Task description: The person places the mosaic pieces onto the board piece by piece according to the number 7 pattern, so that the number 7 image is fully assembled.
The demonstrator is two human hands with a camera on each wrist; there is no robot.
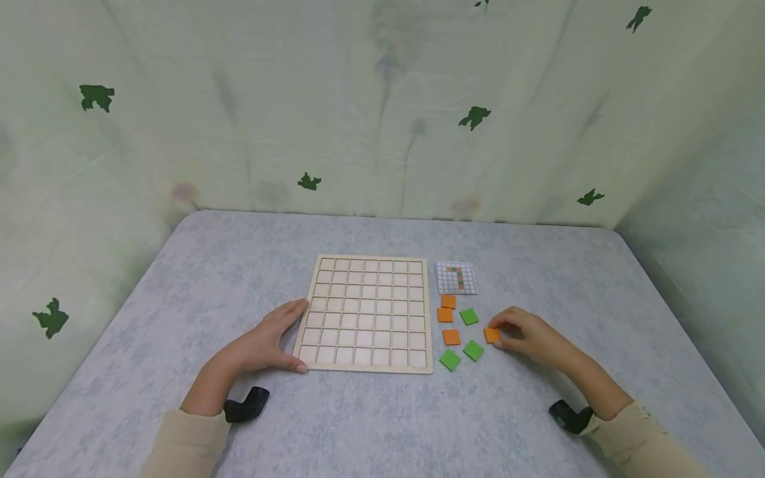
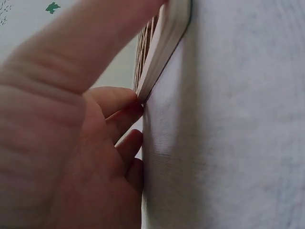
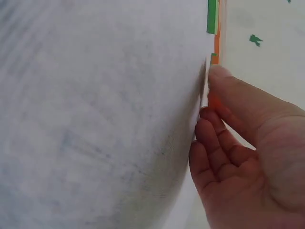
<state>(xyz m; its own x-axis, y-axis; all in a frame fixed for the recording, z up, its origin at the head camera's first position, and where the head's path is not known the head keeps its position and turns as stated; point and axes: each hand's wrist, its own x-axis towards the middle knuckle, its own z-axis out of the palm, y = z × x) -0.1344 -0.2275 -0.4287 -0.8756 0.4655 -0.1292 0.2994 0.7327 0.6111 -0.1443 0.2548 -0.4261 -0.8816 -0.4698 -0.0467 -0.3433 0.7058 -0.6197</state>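
The left hand [image 1: 265, 338] lies with its thumb and fingers spread along the left side of the wooden grid board [image 1: 364, 312], touching the edge without closing around it; this probably keeps the frame from sliding. The right hand [image 1: 528, 337] pinches an orange tile [image 1: 492, 335] between thumb and fingertips, at the right of the loose pieces. Low in the right wrist view, the other fingers lie curled against the surface [image 1: 370, 425].

Between the board and that hand lie 3 more orange tiles [image 1: 451, 337] and 3 green tiles [image 1: 473, 350], flat and turned at various angles, likely so that each can be picked up singly. The pattern card [image 1: 457, 277] sits just beyond them, near the board's upper right, probably set there to be read at a glance; its small coloured cells are orange and green.

All of the board's visible cells are bare, and its raised rim and dividers would likely catch a tile slid across, so lifting seems wiser. Only a narrow strip separates the right rim from the nearest tiles. There is ample room in front of the board and right of the pinched tile.
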